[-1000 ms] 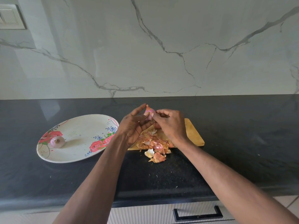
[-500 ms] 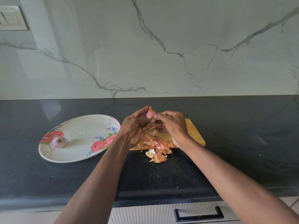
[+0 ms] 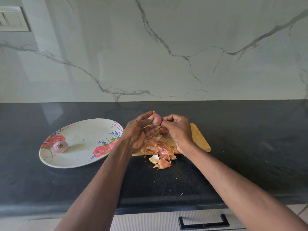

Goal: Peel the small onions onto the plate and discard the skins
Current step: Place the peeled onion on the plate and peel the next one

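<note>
Onion skins (image 3: 158,150) cover the cutting board (image 3: 199,139); a peeled onion (image 3: 60,146) lies on the floral plate (image 3: 80,147). Left hand (image 3: 139,132) grips a small onion (image 3: 156,118); right hand (image 3: 177,129) pinches its root end.

Your left hand (image 3: 139,130) is raised, palm turned up, fingers curled around a small onion (image 3: 156,118). Your right hand (image 3: 177,129) pinches at its lower end, fingers curled. Both forearms stretch forward.
</note>
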